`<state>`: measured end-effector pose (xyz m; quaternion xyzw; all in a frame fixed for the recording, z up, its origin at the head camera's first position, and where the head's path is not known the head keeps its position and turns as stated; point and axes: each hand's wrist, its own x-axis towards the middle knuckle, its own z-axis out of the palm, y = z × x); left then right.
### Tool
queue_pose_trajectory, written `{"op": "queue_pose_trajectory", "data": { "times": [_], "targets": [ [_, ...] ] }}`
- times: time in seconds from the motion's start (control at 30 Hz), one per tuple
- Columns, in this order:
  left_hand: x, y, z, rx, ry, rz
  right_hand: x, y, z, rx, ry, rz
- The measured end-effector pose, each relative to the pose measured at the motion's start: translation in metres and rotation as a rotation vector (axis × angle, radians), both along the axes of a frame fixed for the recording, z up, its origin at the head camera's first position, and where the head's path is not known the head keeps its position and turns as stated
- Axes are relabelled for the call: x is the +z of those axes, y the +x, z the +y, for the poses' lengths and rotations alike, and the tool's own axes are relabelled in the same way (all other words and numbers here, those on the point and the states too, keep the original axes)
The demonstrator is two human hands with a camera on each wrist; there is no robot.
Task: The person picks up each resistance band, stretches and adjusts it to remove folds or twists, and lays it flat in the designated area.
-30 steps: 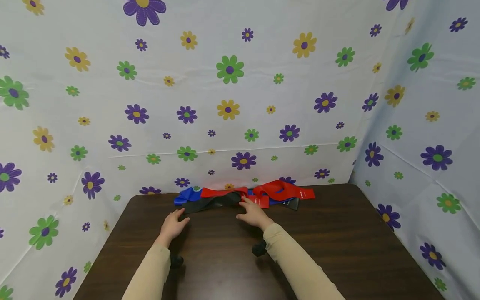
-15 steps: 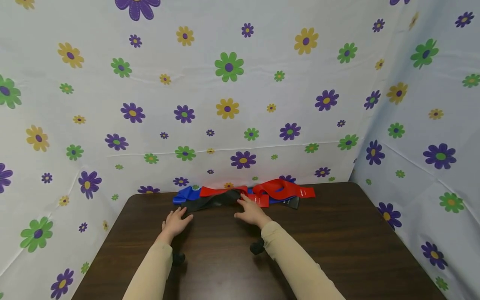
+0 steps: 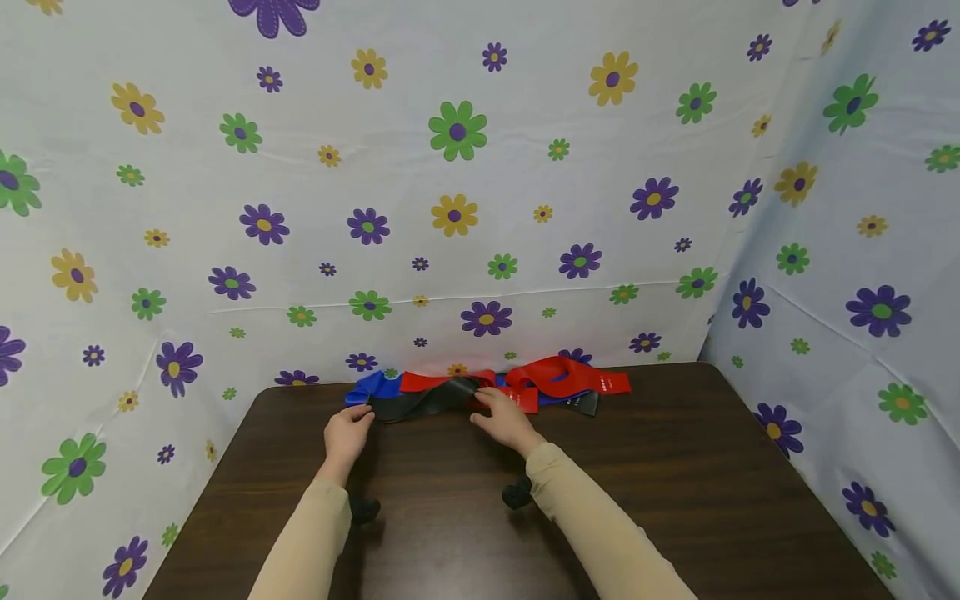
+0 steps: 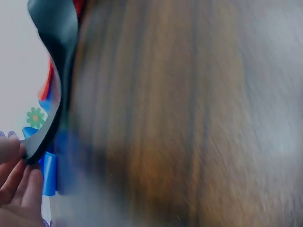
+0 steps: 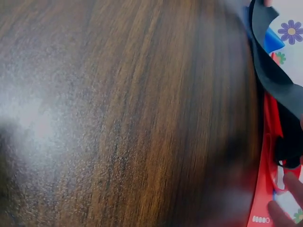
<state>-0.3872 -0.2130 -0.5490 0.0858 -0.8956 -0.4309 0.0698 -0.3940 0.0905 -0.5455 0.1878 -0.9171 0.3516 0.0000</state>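
Observation:
A black stretchy flat band (image 3: 420,403) lies twisted along the front of a row of coloured bands. At its left end, my left hand (image 3: 347,435) pinches the band between thumb and fingers; the left wrist view shows that pinch beside the black band (image 4: 45,137). My right hand (image 3: 506,423) has its fingertips at the black band's right part. In the right wrist view only some of that hand's fingers (image 5: 289,191) show at the edge, and its grip is mostly cut off. The black band (image 5: 277,85) rises past the picture's right edge there.
Blue bands (image 3: 375,386) and red bands (image 3: 558,379) overlap behind and to the right of the black one. Another dark band end (image 3: 584,404) shows at the right. A flower-printed curtain (image 3: 457,275) stands behind the brown table (image 3: 675,467).
My left hand has moved from lying beside the black band's left end, fingers spread, to pinching it. My right thumb has come a little closer to the band. The head view has shifted slightly.

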Motion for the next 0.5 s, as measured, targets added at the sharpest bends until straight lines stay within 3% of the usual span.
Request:
{"op": "queue_pose_trajectory", "data": {
  "times": [0.1, 0.2, 0.33, 0.5],
  "targets": [
    [0.003, 0.002, 0.002, 0.103, 0.068, 0.064, 0.001, 0.003, -0.001, -0.066, -0.054, 0.054],
    [0.004, 0.004, 0.006, 0.161, 0.101, 0.122, 0.001, 0.005, -0.002, -0.133, -0.080, 0.123],
    [0.003, 0.006, 0.009, 0.193, 0.122, 0.157, -0.002, 0.008, -0.004, -0.211, -0.103, 0.195],
    [0.003, 0.013, 0.011, 0.208, 0.144, 0.157, -0.004, 0.014, -0.004, -0.253, -0.137, 0.253]
  ]
}}
